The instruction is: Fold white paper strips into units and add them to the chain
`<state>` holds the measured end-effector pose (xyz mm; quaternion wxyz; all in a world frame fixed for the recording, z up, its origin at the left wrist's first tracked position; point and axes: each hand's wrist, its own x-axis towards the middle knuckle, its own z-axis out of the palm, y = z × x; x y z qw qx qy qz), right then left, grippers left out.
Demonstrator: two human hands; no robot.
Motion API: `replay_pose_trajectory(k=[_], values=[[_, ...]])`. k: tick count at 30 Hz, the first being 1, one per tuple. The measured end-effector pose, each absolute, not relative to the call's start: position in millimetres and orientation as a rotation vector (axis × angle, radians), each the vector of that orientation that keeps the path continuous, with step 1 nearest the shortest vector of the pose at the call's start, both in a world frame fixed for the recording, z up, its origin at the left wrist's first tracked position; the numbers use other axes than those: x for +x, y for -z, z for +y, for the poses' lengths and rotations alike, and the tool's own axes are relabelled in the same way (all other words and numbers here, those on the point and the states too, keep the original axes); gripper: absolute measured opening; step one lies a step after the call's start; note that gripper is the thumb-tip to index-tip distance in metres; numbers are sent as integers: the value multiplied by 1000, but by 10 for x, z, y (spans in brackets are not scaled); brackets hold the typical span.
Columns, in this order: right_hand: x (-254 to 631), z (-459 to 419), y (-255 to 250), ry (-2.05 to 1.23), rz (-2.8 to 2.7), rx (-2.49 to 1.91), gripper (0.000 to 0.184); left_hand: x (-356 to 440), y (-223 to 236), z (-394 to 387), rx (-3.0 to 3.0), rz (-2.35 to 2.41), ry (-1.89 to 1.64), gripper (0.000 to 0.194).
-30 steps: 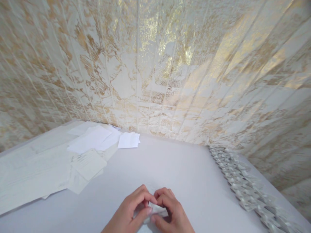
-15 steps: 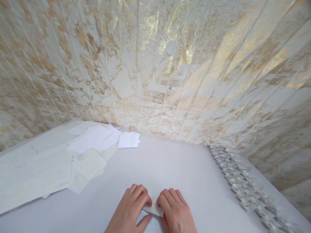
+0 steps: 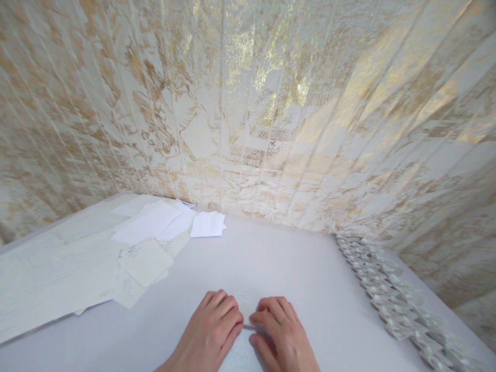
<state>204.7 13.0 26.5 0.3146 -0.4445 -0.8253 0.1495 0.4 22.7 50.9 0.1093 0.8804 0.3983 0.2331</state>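
Observation:
A pale sheet of paper [image 3: 241, 353] lies on the white table in front of me, with a raised folded edge running between my hands. My left hand [image 3: 212, 328] has its fingers curled and its thumb pressed to the forefinger, pinching the left end of that edge. At the right end, my right hand [image 3: 284, 330] has bent fingers over the fold, while its thumb rests lower with a small gap. The fingertips hide part of the paper, and its near side runs out of view.
Large printed sheets [image 3: 58, 279] and white papers [image 3: 149, 222] spread over the table's left side. A small stack of white squares [image 3: 207, 225] sits near the wall. Long rows of interlocked folded paper pieces [image 3: 387, 289] run along the right. Gold-patterned wallpaper [image 3: 248, 113] rises behind.
The paper flap between my hands has gone down to a thin edge. My left thumb has come up against the forefinger, and my right thumb has come into view below its fingers.

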Motion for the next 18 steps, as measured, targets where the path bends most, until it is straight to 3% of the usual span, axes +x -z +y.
replay_pose_trajectory(k=[5,18], values=[[2025,212,-390,-509,-2088,-1319,21,-8,-452,245,2395,1312,-729,11],[1950,282,-343,-448,-2063,-1483,23,23,-425,280,2291,1459,-636,11]])
